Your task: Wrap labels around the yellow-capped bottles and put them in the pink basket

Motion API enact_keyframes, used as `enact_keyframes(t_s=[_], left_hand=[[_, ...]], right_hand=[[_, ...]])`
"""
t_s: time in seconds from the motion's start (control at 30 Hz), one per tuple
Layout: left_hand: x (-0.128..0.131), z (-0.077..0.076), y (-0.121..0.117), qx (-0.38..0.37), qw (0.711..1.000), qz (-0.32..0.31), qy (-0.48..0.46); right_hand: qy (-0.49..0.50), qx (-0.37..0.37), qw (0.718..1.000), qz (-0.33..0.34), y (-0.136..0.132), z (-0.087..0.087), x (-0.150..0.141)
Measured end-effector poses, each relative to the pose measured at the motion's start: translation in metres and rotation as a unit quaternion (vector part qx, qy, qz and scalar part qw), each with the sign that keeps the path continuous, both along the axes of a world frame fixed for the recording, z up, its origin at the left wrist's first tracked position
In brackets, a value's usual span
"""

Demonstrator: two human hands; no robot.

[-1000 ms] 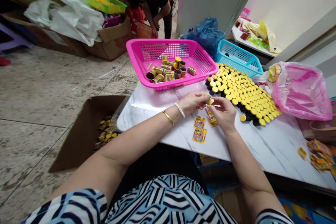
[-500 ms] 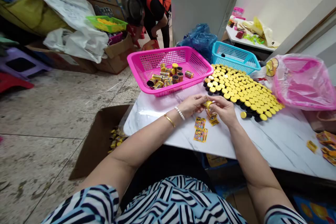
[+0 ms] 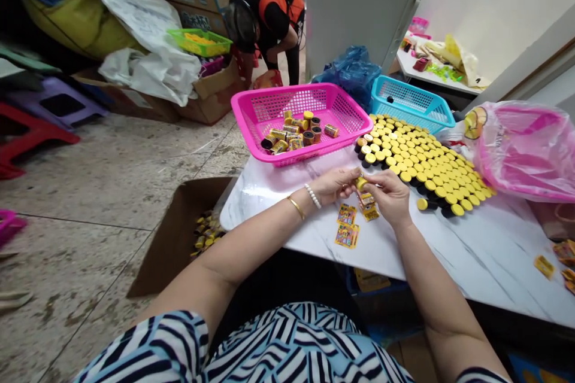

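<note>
Over at the marble desk point(image 3: 453, 263), left hand point(image 3: 330, 187) and right hand point(image 3: 389, 197) are both pinched tight on a small yellow tube point(image 3: 362, 184), right above some loose printed wrappers point(image 3: 347, 233), with rows of yellow-capped tubes point(image 3: 417, 161) just beside and a pink basket point(image 3: 287, 102) behind.

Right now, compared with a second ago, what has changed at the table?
The head camera's view shifted a little. The left hand and right hand still hold the small yellow cylinder between them; nothing was taken or let go. The pink basket and yellow caps stayed put.
</note>
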State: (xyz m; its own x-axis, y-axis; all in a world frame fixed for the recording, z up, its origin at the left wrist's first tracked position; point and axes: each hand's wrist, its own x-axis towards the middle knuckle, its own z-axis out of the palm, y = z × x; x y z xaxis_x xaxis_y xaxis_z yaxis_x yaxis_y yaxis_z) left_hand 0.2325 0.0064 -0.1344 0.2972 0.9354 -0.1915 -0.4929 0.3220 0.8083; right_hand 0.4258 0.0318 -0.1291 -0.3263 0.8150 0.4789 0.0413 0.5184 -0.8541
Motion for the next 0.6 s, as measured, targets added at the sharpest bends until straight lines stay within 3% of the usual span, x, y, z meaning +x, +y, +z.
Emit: enact_keyframes(t_s=[0.1, 0.2, 0.3, 0.43, 0.6], left_hand=[[-0.002, 0.003, -0.001, 0.026, 1.0, -0.001, 0.002], [-0.005, 0.008, -0.004, 0.059, 0.998, 0.0, 0.013], [-0.006, 0.011, -0.005, 0.084, 0.996, -0.006, 0.014], [-0.004, 0.011, -0.005, 0.096, 0.995, -0.005, -0.003], [-0.001, 0.011, -0.006, 0.086, 0.996, -0.023, -0.008]], right_hand=[[0.04, -0.083, 0.996, 0.001, -0.004, 0.0, -0.005], [0.063, -0.219, 0.971, 0.069, -0.004, 0.003, -0.006], [0.073, -0.274, 0.952, 0.117, -0.002, 0.007, -0.005], [0.095, -0.293, 0.936, 0.171, 0.0, 0.008, -0.003], [0.091, -0.193, 0.967, 0.137, -0.003, 0.001, -0.006]])
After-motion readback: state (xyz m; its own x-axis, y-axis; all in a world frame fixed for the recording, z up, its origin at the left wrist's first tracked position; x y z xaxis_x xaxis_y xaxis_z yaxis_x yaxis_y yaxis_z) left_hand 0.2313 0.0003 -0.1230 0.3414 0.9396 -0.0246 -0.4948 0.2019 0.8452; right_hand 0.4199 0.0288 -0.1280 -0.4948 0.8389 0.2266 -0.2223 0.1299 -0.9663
